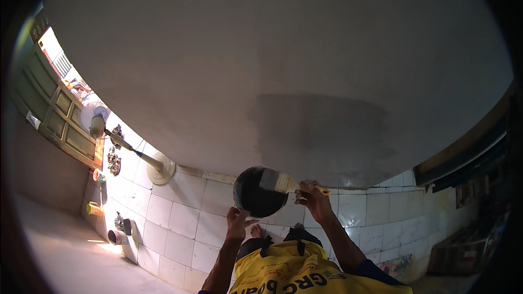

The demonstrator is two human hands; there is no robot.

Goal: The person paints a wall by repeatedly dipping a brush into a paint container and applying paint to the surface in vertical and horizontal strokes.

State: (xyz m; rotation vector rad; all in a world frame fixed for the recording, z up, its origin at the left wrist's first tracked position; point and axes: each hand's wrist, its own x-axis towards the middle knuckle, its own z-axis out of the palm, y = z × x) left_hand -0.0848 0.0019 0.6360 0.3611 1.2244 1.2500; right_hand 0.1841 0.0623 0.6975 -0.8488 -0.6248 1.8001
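My left hand (238,223) grips the near-left rim of a round black bucket (243,182), with the thumb over the edge. The bucket's inside is dark, and I cannot make out what is in it. To the right, my right hand (315,196) is closed around the handle of a wide paintbrush (283,182). The brush points left, its pale grey bristles over the bucket's opening. Whether the bristles touch the inside is unclear. Beyond both hands rises a grey wall (327,38) bearing a darker, wet-looking patch (318,125).
A pedestal fan (159,167) stands on the white tiled floor (182,219) at the left, near an open wooden door (60,114). A yellow cup (95,208) and a small pot (115,237) are farther left. Dark crate-like furniture (457,258) sits at the right.
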